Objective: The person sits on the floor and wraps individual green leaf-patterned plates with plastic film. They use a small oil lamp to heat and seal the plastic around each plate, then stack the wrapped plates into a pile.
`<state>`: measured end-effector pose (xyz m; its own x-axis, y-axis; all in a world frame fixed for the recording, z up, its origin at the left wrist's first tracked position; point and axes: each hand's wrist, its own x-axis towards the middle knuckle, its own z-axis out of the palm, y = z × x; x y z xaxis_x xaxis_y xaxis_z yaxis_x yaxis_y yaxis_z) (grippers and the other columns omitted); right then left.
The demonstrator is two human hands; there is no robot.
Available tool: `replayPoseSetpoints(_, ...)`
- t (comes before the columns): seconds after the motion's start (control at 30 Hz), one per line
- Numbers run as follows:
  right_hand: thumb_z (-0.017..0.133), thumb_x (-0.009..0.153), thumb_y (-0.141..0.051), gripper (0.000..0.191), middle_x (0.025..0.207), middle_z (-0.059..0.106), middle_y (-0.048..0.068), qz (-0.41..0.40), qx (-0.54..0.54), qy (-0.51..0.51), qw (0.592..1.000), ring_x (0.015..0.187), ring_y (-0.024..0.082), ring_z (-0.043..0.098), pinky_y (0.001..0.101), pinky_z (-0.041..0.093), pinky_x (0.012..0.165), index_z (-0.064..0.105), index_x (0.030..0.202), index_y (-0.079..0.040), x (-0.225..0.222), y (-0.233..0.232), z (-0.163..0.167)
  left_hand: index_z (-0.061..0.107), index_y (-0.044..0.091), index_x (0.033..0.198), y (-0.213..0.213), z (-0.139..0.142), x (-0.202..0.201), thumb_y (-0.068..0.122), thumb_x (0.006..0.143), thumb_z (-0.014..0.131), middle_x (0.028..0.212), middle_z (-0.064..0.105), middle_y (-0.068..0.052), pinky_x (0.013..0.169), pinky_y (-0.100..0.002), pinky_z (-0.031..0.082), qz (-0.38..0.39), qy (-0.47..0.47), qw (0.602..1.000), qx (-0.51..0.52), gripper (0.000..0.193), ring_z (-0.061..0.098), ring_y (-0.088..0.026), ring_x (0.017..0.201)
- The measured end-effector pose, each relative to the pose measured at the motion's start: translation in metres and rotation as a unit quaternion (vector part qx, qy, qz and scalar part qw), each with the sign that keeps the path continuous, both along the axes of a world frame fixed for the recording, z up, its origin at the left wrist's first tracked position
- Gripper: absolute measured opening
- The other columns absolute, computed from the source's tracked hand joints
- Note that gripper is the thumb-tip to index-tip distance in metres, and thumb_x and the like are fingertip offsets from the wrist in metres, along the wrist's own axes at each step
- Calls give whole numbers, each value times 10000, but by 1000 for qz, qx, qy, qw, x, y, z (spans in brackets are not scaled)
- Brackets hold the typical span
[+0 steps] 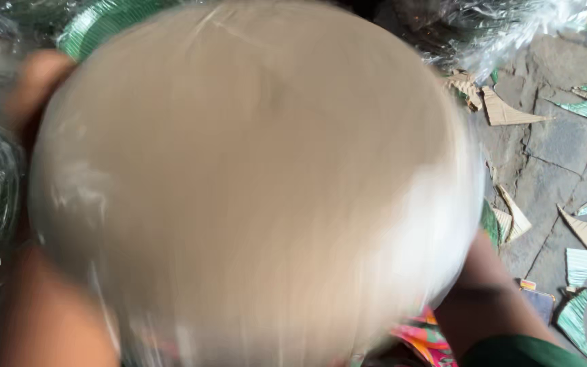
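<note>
Fingers of the left hand (pixel 39 85) curl over the upper-left rim of the round beige plate stack (pixel 253 183), gripping it; right-hand fingers are hidden beneath it, state undeterminable. Film wrap around the stack is likely slippery; the stack could slide onto the stone floor (pixel 552 136).

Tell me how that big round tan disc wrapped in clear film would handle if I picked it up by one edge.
The tan disc looks thin, flat and card-like, like the cut scraps on the stone floor, so probably light and fairly stiff, perhaps bowing a little. The glossy clear film over it may be slippery. The picture is blurred, so thickness is unclear.
</note>
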<state>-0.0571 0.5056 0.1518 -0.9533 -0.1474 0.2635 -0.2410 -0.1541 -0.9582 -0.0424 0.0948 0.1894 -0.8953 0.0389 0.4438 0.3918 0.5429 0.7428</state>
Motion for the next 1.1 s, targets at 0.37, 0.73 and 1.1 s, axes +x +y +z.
replayPoseSetpoints(0.37,720,1002,-142,128,905,673,47,-214,290,246,900,869,175,569,318,465,785,758,949,-32,21,-11,-111,579,38,994,21,-156,-69,132,1099,556,965,650,-242,728,-554,474,122,31,972,-196,143,606,-490,883)
replayPoseSetpoints(0.73,730,883,68,134,928,763,32,-248,-117,-235,933,810,94,691,204,575,757,759,1004,20,4,-4,-183,687,42,1009,78,-248,-57,238,1025,651,876,698,-169,709,-417,517,53,-107,993,-19,200,654,-317,775)
replayPoseSetpoints(1.1,745,881,36,204,884,721,45,-272,-129,-252,920,794,128,701,272,581,660,581,914,-82,-7,5,-177,684,42,1028,77,-252,-56,217,1013,695,857,674,-117,681,-377,494,77,-132,988,-14,176,599,-257,722)
